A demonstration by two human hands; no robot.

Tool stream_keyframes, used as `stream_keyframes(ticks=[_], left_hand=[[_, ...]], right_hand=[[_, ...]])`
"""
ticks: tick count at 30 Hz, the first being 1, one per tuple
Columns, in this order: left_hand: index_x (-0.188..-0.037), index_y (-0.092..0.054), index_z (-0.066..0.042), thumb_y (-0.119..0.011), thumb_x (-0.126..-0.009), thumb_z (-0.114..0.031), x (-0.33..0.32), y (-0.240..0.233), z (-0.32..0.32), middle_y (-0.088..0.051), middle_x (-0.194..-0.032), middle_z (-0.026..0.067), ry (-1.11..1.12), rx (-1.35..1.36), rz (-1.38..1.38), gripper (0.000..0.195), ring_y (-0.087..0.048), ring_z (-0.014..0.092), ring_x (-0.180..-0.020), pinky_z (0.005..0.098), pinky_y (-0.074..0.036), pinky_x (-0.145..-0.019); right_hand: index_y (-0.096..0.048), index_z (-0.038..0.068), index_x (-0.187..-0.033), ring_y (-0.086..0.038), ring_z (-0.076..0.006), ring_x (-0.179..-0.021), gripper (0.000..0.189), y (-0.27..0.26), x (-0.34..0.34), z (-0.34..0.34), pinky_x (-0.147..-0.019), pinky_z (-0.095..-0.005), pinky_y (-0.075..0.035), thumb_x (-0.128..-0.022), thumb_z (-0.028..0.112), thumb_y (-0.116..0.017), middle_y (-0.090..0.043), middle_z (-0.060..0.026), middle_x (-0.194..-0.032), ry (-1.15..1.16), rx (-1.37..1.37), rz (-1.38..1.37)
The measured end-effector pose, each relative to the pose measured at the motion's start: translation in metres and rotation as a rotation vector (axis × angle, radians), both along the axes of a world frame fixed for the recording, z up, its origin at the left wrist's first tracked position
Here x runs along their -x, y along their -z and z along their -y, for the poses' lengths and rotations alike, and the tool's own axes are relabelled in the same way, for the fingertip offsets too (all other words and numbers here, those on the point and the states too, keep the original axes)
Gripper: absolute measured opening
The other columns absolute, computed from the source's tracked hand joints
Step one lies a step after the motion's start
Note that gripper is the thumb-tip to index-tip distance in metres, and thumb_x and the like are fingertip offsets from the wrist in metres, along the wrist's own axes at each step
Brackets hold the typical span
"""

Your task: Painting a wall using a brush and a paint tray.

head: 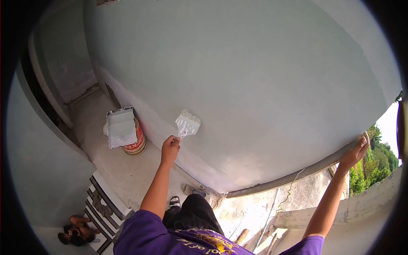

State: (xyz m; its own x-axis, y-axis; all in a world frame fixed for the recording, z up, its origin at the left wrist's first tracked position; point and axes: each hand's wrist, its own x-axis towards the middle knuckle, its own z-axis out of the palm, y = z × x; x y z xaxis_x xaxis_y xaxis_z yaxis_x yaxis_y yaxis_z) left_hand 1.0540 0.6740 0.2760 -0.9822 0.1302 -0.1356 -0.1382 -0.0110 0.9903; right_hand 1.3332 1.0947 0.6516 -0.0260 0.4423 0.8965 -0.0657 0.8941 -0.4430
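Note:
My left hand (170, 150) grips the handle of a wide flat paintbrush (187, 122). Pale paint coats its bristles and streaks its ferrule. The brush is up against, or very close to, a pale grey-green wall (255, 79); whether the bristles touch cannot be told. Far to the right, my right hand (353, 153) is wrapped around the bare edge (306, 173) at the wall's end. A paint tray (122, 127) holding pale paint rests on a red and white bucket (137, 140), left of my left hand. Along the wall's foot runs a whiter, unevenly coated band (153, 127).
Tiled steps (102, 210) go down at lower left, with a crumpled cloth (102, 205) on them and a person (78, 231) sitting there. A thin wire (288, 191) hangs at the wall's edge. Below right are a concrete ledge (338, 210) and poles (264, 232).

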Motion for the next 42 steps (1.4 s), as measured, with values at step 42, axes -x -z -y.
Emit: stream_keyframes(ticks=[42], left_hand=[[-0.077, -0.055, -0.003, -0.057, -0.089, -0.021, -0.08, 0.015, -0.056, -0.051, -0.057, 0.0035, 0.011, -0.131, 0.007, 0.022, -0.048, 0.011, -0.049, 0.0282, -0.037, -0.047]], right_hand=[[-0.054, 0.002, -0.113, -0.053, -0.0167, -0.095, 0.032, 0.001, 0.004, -0.009, -0.087, -0.0293, -0.04, -0.098, 0.027, -0.039, -0.057, -0.0083, -0.103, 0.043, -0.097, -0.009]])
